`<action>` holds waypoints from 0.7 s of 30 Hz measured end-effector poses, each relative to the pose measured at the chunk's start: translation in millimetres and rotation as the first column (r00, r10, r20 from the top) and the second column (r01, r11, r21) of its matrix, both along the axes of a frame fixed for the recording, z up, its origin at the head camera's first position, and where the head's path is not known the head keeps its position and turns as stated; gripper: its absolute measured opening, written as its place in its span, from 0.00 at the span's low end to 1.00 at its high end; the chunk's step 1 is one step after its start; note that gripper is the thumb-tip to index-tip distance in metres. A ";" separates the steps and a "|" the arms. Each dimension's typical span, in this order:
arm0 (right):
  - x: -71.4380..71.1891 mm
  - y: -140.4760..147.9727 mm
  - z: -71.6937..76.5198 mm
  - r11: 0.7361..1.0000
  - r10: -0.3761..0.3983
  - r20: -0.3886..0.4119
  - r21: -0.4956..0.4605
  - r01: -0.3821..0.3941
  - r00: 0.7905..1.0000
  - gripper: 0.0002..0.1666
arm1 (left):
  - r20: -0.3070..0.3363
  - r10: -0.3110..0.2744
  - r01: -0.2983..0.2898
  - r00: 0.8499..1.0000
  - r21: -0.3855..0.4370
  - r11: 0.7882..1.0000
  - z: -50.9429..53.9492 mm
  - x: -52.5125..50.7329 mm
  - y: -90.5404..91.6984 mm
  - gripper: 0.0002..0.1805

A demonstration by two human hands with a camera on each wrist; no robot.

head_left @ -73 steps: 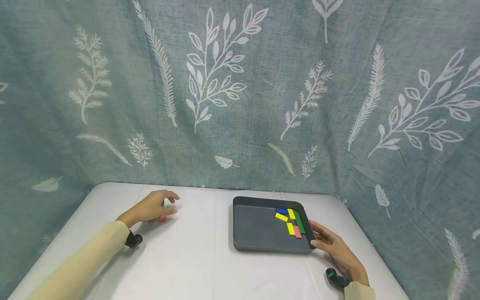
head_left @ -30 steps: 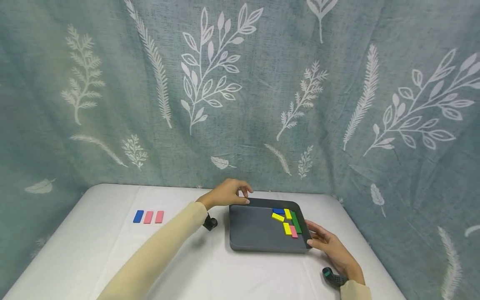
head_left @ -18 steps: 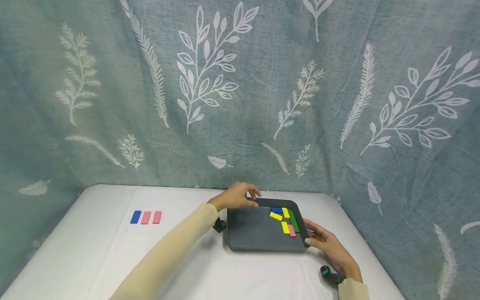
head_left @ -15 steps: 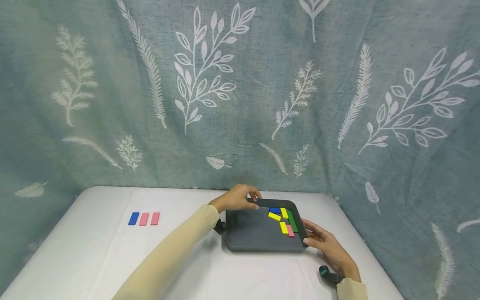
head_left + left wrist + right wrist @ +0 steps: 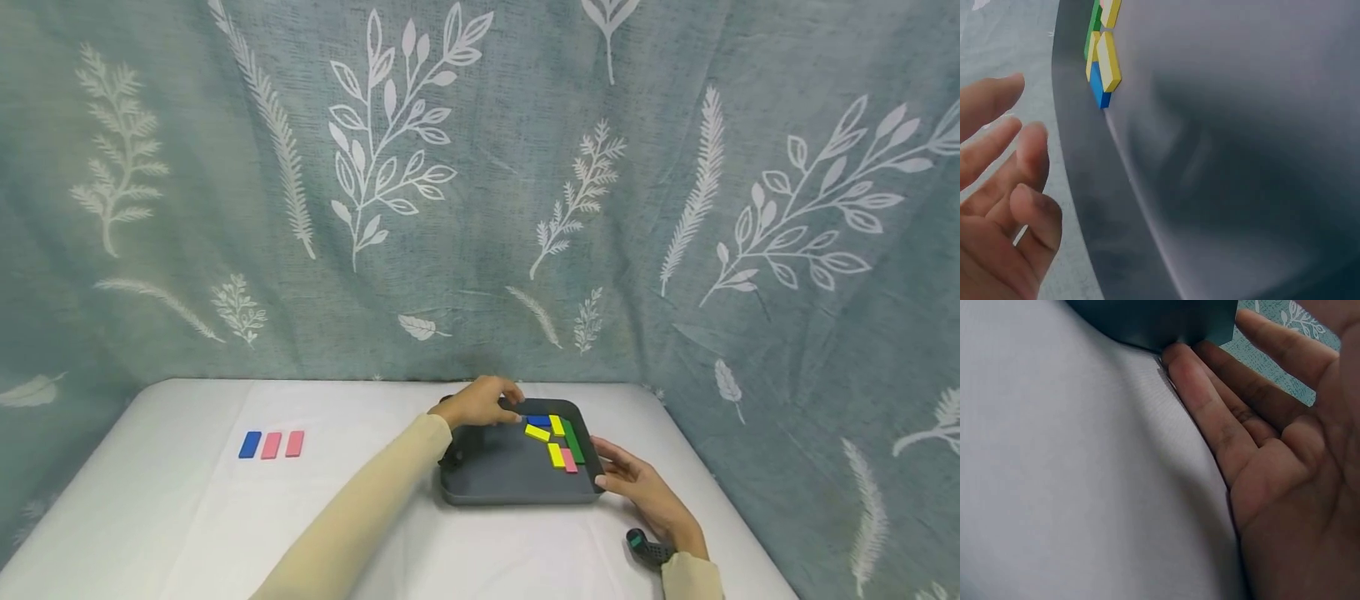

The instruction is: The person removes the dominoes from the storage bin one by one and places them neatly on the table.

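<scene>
The grey tray was seen on the white cloth, near six o'clock of the head view. Inside it, coloured blocks were grouped between one and three o'clock. The left hand was held over the tray at eleven o'clock, with half-bent fingers; nothing was seen gripped by it. By the right hand, rather open, the tray's side was touched between three and four o'clock, without a firm grip.

It was judged best that the tray be steadied lightly, not pushed, and that any block be pinched by its long sides, so that close neighbours would not be disturbed. The blue block, at one o'clock, was nearest to the left fingers. No brand, label or writing could be read, neither on the blocks nor on the right wrist device.
</scene>
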State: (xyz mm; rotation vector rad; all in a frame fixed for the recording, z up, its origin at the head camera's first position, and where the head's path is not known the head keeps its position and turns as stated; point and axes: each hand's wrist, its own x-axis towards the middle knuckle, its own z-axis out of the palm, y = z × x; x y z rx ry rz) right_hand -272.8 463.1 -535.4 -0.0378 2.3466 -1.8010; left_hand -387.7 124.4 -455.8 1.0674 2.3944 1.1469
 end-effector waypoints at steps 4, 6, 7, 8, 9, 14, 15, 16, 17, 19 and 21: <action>-0.4 -0.3 -0.5 1.000 0.000 -0.002 -0.005 0.000 1.000 0.43 | -0.005 0.001 -0.001 1.000 -0.047 0.999 -4.5 1.0 5.2 0.26; 0.2 -0.5 -0.8 1.000 0.006 -0.004 -0.012 -0.006 1.000 0.43 | -0.012 -0.002 0.001 1.000 -0.062 0.998 -8.9 0.1 7.8 0.27; 0.2 -0.9 -0.3 1.000 0.005 -0.005 -0.017 -0.005 1.000 0.42 | -0.016 -0.002 0.001 1.000 -0.068 0.998 -10.3 -0.4 8.9 0.27; 0.3 -1.2 0.1 1.000 0.008 -0.007 -0.019 -0.009 1.000 0.42 | -0.021 -0.003 0.001 1.000 -0.076 0.997 -11.1 -0.5 9.6 0.27; 0.4 -1.6 0.4 1.000 0.010 -0.009 -0.021 -0.010 1.000 0.42 | -0.023 -0.004 0.002 1.000 -0.081 0.997 -11.8 -0.8 10.3 0.27; 2.2 -2.6 0.3 0.999 0.019 -0.023 -0.026 -0.019 1.000 0.42 | -0.035 -0.003 -0.001 0.999 -0.119 0.993 -11.3 -1.2 12.3 0.27; 2.2 -2.6 0.2 0.999 0.021 -0.023 -0.027 -0.022 1.000 0.42 | -0.036 -0.003 -0.002 0.999 -0.120 0.993 -11.9 -1.8 12.7 0.27; 2.1 -2.6 0.1 0.999 0.021 -0.023 -0.027 -0.022 1.000 0.42 | -0.039 -0.002 -0.003 0.999 -0.123 0.992 -12.9 -2.4 13.2 0.27; 2.0 -2.5 -0.1 0.999 0.021 -0.024 -0.027 -0.022 0.999 0.42 | -0.042 -0.002 -0.004 0.999 -0.126 0.992 -14.1 -2.7 13.8 0.27; 1.8 -1.7 -0.3 0.999 0.020 -0.022 -0.029 -0.020 1.000 0.42 | -0.049 -0.004 -0.002 0.999 -0.131 0.991 -16.4 -2.8 15.2 0.28; 1.8 -0.9 -0.2 0.999 0.017 -0.026 -0.031 -0.018 1.000 0.42 | -0.053 -0.007 0.000 0.999 -0.139 0.990 -18.2 -2.0 16.9 0.28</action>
